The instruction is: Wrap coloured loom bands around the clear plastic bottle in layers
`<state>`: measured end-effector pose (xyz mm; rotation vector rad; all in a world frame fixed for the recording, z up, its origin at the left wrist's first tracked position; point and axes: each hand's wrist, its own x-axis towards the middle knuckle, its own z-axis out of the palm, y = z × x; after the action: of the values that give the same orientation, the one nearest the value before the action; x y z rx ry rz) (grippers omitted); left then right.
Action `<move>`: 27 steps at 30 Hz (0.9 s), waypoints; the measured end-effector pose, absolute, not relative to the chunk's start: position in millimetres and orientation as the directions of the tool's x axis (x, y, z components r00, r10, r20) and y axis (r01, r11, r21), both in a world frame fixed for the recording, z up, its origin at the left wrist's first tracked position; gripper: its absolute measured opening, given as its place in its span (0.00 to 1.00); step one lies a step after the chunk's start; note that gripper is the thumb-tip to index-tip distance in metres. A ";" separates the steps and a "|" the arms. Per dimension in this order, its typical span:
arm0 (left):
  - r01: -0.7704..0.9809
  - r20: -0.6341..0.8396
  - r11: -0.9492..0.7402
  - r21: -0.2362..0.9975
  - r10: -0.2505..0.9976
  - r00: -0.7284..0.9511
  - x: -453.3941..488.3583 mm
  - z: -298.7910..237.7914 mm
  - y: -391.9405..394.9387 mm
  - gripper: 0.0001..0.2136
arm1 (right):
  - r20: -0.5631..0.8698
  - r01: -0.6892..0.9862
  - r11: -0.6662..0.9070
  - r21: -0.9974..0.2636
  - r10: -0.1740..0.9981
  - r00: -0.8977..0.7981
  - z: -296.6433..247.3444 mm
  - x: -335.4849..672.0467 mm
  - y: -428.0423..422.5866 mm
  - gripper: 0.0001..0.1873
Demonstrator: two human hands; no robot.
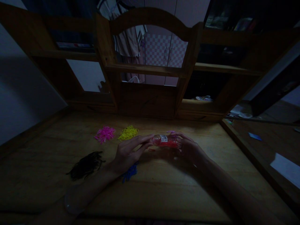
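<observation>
Between my two hands, above the wooden desk (159, 190), a small clear plastic container (163, 139) lies on its side. A barcode label shows on it, and red strands like rubber bands are visible inside. My left hand (130, 153) is closed on its left end, fingertips pinching it. At the other end my right hand (189, 149) is closed round it, some fingers hidden. Under my left wrist sits a partly covered blue pile (130, 173) of bands. Further left are a black pile (85, 165), a pink pile (105, 134) and a yellow pile (128, 132).
A wooden shelf unit (147, 98) rises along the desk's back edge, with a white wall to the left. A small reddish piece (152, 150) lies below the container and a pinkish-purple one (171, 131) behind it. White paper (286, 168) lies on the surface at right.
</observation>
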<state>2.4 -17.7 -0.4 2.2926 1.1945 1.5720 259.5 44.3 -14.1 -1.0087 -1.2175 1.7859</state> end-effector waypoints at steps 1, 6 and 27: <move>0.550 0.758 -0.695 0.463 0.632 0.160 2.2 0.4 -18.1 0.15 | -0.198 -0.153 -0.285 -0.946 0.886 -0.420 -13.8 258.8 43.5 0.20; 0.631 0.789 -0.648 0.426 0.608 0.092 0.3 8.1 -14.6 0.12 | -0.173 -0.203 -0.286 -0.937 0.880 -0.442 -4.2 260.2 38.3 0.21; 0.698 0.169 -0.413 0.584 0.904 0.393 -16.9 -16.5 12.6 0.07 | -0.275 0.126 -0.245 -0.961 0.885 -0.376 -10.9 286.3 54.5 0.15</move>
<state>-16.9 12.6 -16.5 2.2347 1.3768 0.6594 286.3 54.5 -10.9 -1.2513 -1.4241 1.6794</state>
